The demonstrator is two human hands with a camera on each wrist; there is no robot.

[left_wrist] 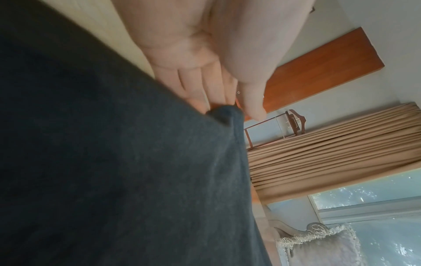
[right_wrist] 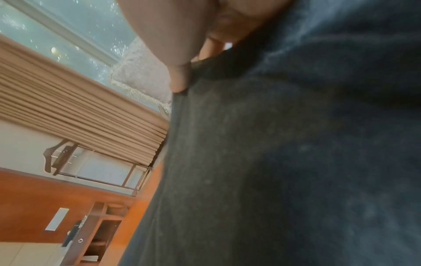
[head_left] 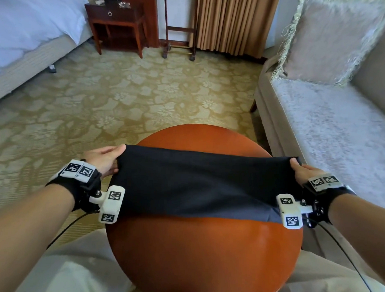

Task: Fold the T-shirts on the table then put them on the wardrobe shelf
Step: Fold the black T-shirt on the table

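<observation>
A black T-shirt (head_left: pixel 196 183), folded into a wide band, is stretched across the round reddish wooden table (head_left: pixel 205 255). My left hand (head_left: pixel 106 158) pinches its far left corner and my right hand (head_left: pixel 301 170) pinches its far right corner. In the left wrist view my fingers (left_wrist: pixel 205 90) run under the dark cloth (left_wrist: pixel 114 171) with the thumb beside the corner. The right wrist view shows my thumb (right_wrist: pixel 180 75) pressed on the edge of the cloth (right_wrist: pixel 284 162), which hides the other fingers.
A grey sofa (head_left: pixel 329 133) with a fringed cushion (head_left: pixel 328 39) stands close on the right. A bed (head_left: pixel 27 37) is at the far left, a dark wooden nightstand (head_left: pixel 117 23) and a valet stand (head_left: pixel 178 42) before beige curtains at the back. Patterned carpet lies between.
</observation>
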